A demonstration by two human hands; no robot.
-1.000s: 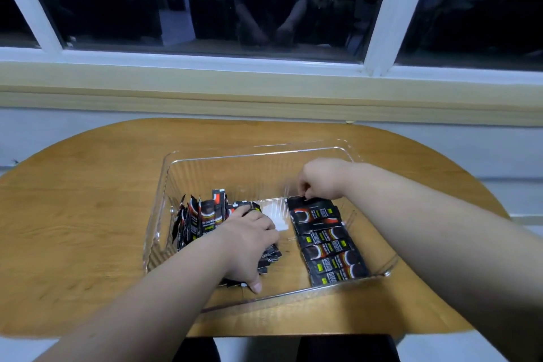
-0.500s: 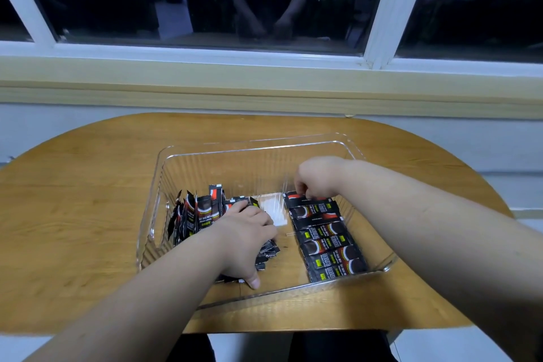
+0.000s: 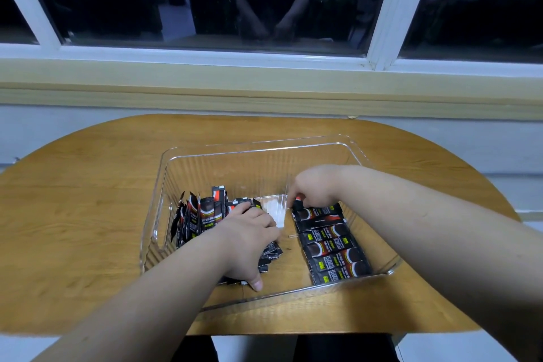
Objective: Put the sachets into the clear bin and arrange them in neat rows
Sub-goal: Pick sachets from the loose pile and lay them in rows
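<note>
In the clear bin (image 3: 255, 145) at the wooden tabletop's (image 3: 88, 214) middle, the left hand (image 3: 246, 244) curls its fingers round the loose sachets (image 3: 202, 217) near the left wall, seemingly keeping them bunched. The right hand (image 3: 316, 188) pinches a sachet (image 3: 298, 199) at the far end of the flat row (image 3: 332, 247), likely to extend it.

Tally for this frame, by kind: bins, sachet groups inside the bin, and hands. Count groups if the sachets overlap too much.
Clear bin: 1
Sachet groups: 2, a flat row on the right and a loose bunch on the left; single sachets overlap too much to count
Hands in the bin: 2, left hand and right hand
Total: 5
</note>
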